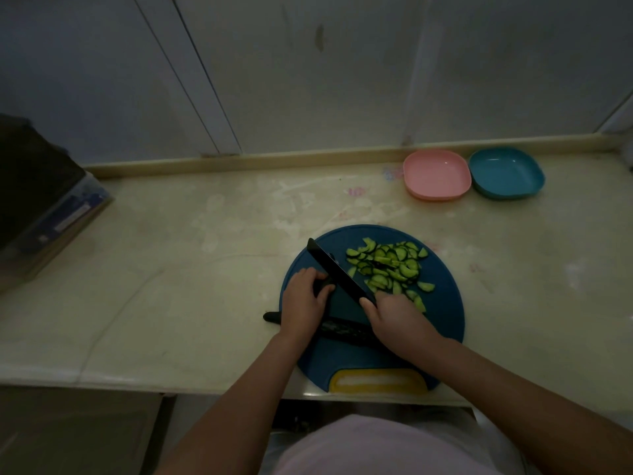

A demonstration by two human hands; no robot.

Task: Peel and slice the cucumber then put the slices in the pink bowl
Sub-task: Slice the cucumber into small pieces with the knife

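The right hand [394, 315] is gripping the knife [337, 269], blade pointing away and leftward; the left hand [303, 303] is holding the cucumber piece [323, 287] just left of the blade.

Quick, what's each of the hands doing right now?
Left hand: grips what looks like the dark cucumber end.
Right hand: grips the black knife.

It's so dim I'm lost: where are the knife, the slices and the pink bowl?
knife [339, 272]: head view, middle of the blade.
slices [387, 265]: head view, middle of the pile.
pink bowl [436, 173]: head view, bare floor.
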